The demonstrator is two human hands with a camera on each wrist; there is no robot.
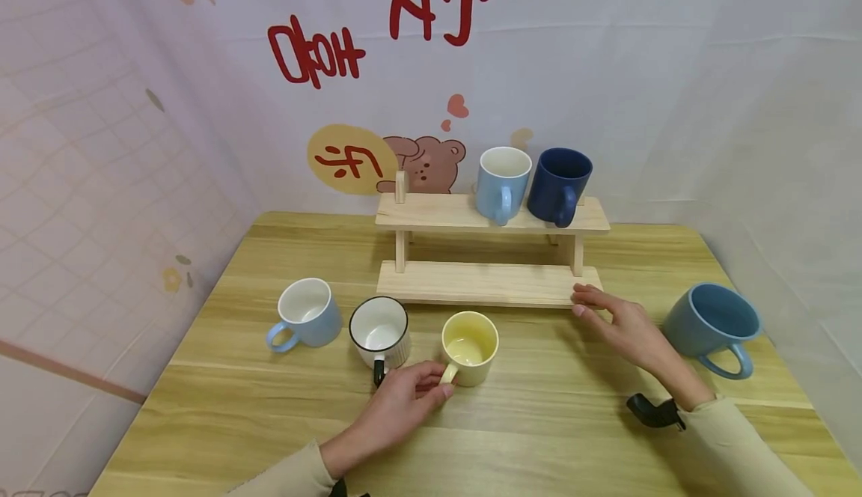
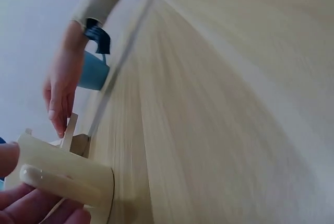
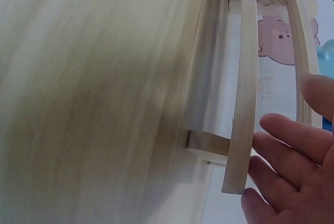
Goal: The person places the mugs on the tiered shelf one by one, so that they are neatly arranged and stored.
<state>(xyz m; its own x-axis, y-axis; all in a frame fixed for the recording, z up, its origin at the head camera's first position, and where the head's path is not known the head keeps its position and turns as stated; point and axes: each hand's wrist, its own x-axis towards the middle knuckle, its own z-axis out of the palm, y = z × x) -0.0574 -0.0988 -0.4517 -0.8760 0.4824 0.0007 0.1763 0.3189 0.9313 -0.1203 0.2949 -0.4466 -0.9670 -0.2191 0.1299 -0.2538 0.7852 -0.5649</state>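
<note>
A yellow mug (image 1: 470,349) stands upright on the table, in front of the wooden two-tier rack (image 1: 485,295). My left hand (image 1: 402,401) grips its handle; the left wrist view shows fingers (image 2: 31,205) behind the handle and the thumb near it. Just left of it is a white ribbed mug (image 1: 379,328) with a black rim and handle, partly behind the left hand. At the right end of the rack's lower board, my right hand (image 1: 629,332) rests its fingertips on the edge. In the right wrist view its fingers (image 3: 284,151) are spread and fairly straight against that board.
On the upper board stand a light blue mug (image 1: 503,186) and a navy mug (image 1: 559,186). Another light blue mug (image 1: 311,313) with a white inside is at the table's left. Beyond the right wrist sits a wide teal mug (image 1: 710,325). A printed cloth (image 1: 606,70) hangs behind.
</note>
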